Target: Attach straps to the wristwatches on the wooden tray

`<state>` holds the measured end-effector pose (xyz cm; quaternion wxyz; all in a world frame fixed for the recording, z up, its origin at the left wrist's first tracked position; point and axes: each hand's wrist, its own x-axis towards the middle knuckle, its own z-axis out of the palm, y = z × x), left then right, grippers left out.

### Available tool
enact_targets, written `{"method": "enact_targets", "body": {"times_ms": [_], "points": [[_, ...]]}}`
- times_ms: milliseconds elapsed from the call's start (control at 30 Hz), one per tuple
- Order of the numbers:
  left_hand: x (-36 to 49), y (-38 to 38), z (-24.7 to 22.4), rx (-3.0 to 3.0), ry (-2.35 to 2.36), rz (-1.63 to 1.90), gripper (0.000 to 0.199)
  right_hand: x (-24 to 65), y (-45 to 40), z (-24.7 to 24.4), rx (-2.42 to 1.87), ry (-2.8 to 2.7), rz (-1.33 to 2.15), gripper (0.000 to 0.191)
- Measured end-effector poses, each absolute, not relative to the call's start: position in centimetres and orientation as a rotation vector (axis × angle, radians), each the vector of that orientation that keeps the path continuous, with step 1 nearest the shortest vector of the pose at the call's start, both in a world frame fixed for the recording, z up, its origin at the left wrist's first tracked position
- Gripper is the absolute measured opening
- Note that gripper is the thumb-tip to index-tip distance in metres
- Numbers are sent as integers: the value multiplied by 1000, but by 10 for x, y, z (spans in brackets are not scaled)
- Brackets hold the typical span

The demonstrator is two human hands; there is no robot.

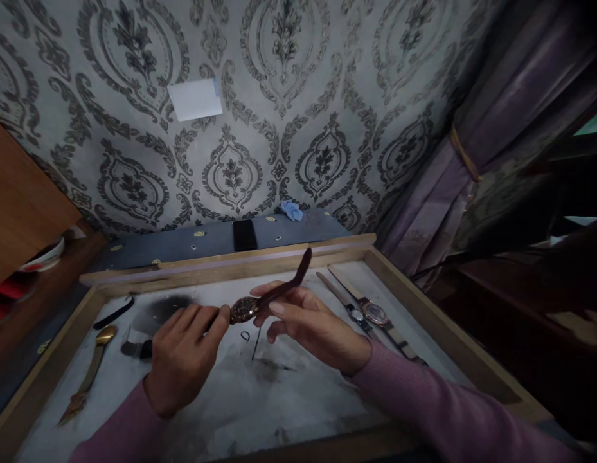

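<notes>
Left fingers: pinched together on the near-left end of the watch (243,309); the left hand (185,350) hides most of that side's strap.
Right fingers: thumb and fingertips closed around the base of the dark red strap (293,283), little finger curled; the right hand (322,328) hides part of its underside.
Watch: held between both hands above the middle of the surface (221,411), strap end rising toward the far edge; dial too blurred to read.
Below the hands: a small black loop (245,336) and a thin dark rod (256,344), its upper end close under the right fingers.
Left edge: a gold watch (105,334), a curved black strap (114,314) toward the far-left corner, and a dark piece (144,348) partly covered by the left hand.
Right edge: two strapped watches (375,312) side by side.
Rim: wooden (182,278), cut off at the near side.
Beyond the far edge: a black phone (244,235) and crumpled blue cloth (292,210) on patterned blue covering (216,241).
Room: patterned wallpaper (279,141), pale paper (195,99), tied purple curtain (472,148); far right too dark to make out.
</notes>
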<state>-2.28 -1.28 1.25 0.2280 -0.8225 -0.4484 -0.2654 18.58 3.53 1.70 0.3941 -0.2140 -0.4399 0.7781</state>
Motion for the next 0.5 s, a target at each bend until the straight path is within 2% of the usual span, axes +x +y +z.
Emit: {"method": "enact_targets", "body": {"times_ms": [133,267,367,500], "points": [[-22,-12,14,-2413,-1528,-848,18,184,37,12,-635,-1131,1871,18],[-17,-10,18,-2615,-1845,-1149,12,183,39,9,-657,-1137,1794,18],[-15,-8,20,-2789,-2060,-1243,8,184,39,10,-656,-1149,1785,21],[-13,-6,21,-3055,-2204,-1407,15,183,39,9,-663,-1183,1758,21]]}}
